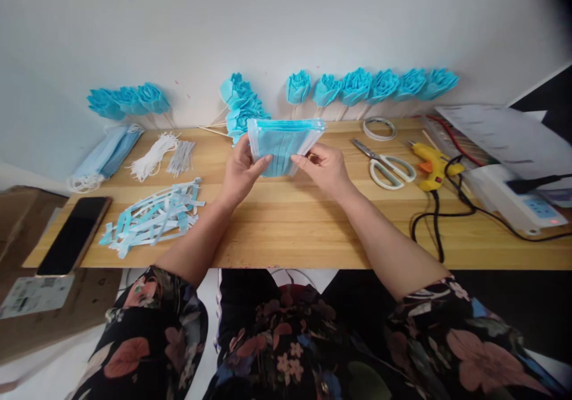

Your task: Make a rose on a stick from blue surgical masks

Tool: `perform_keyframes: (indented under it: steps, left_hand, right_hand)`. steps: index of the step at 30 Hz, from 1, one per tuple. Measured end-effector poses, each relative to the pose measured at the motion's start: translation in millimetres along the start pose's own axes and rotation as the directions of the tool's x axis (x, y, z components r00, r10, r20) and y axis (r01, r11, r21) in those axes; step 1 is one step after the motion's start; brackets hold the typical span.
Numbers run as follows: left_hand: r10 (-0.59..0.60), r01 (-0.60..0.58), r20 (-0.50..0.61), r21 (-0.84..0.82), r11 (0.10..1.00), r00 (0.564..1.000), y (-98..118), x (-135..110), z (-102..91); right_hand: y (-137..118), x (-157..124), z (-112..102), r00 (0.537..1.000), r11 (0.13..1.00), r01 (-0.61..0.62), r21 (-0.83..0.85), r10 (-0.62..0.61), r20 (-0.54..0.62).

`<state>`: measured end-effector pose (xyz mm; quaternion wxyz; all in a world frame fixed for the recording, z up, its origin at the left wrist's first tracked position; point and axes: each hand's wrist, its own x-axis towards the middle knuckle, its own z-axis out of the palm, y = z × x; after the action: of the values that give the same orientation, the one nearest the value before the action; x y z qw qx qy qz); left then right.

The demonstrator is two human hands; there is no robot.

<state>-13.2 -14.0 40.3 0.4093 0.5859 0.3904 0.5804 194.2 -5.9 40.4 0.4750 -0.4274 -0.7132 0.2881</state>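
A stack of blue face masks [281,146] is held up above the wooden table between my two hands. My left hand [243,167] grips its left side, thumb on the front face. On the right side my right hand [324,167] pinches it the same way, with the remaining fingers behind. White strips run down both side edges of the stack, and its layered top edge faces up. No ear loops show on it. Just behind, blue flowers on sticks [243,99] lie heaped, partly hidden by the stack.
Blue flowers [355,87] lean on the wall. Leftward lie masks with loops [107,152], white cords [156,152], cut strips [156,215] and a phone [74,233]. To the right are scissors [388,167], a tape roll [379,129], a yellow glue gun [433,164] and a power strip [531,203].
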Motion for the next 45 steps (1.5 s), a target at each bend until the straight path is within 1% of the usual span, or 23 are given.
perform_keyframes:
  steps: [5,8,11,14,16,20,22,25,30,34,36,38,41,45]
  left_hand:
    - [-0.126,0.126,0.067,0.018,0.992,0.990,-16,5,-1.1]
    - [-0.148,0.147,0.046,0.014,0.989,0.988,-21,4,-1.3]
    - [-0.178,0.178,0.034,0.004,0.984,0.983,-20,1,-1.3]
    - [-0.166,0.167,0.041,-0.017,0.986,0.985,-16,-1,-1.0]
    - [-0.156,0.158,0.049,-0.029,0.987,0.987,-13,-1,-0.9]
    - [-0.190,0.192,0.069,-0.030,0.981,0.979,-16,1,-1.5]
    - [-0.210,0.212,0.075,-0.019,0.977,0.975,-19,1,-2.0]
    - [-0.225,0.225,0.065,-0.003,0.974,0.972,-21,1,-2.2]
    - [-0.214,0.217,0.061,-0.043,0.975,0.975,-19,-2,-0.4]
    - [-0.269,0.270,0.046,-0.004,0.963,0.962,-24,-1,-0.4]
    - [-0.296,0.295,0.035,0.020,0.955,0.955,-28,-1,-0.7]
    - [-0.305,0.305,0.035,0.009,0.952,0.952,-28,-2,-0.5]
    - [-0.292,0.293,0.046,-0.030,0.956,0.955,-25,-5,0.5]
    - [-0.257,0.258,0.029,-0.074,0.963,0.966,-23,-6,1.4]
  right_hand:
    - [10,0,6,0.994,0.998,-0.054,0.012,0.052,0.094]
    - [14,0,7,0.991,0.998,-0.067,-0.006,0.068,0.111]
    - [12,0,6,0.992,0.998,-0.066,-0.024,0.068,0.106]
    - [9,0,4,0.996,0.998,-0.055,-0.014,0.056,0.076]
    - [8,1,3,0.995,0.998,-0.057,-0.015,0.058,0.077]
    - [13,2,3,0.985,0.996,-0.088,-0.021,0.090,0.149]
    - [15,2,4,0.980,0.994,-0.104,-0.017,0.106,0.166]
    - [15,2,4,0.983,0.994,-0.107,-0.026,0.110,0.147]
    - [11,1,2,0.989,0.996,-0.085,-0.022,0.087,0.117]
    - [15,2,3,0.979,0.994,-0.106,-0.012,0.107,0.172]
    - [16,2,4,0.979,0.993,-0.113,-0.018,0.115,0.167]
    - [17,2,4,0.983,0.994,-0.105,-0.024,0.107,0.146]
    - [15,2,3,0.985,0.994,-0.104,-0.023,0.107,0.133]
    - [13,2,3,0.979,0.991,-0.129,-0.026,0.131,0.159]
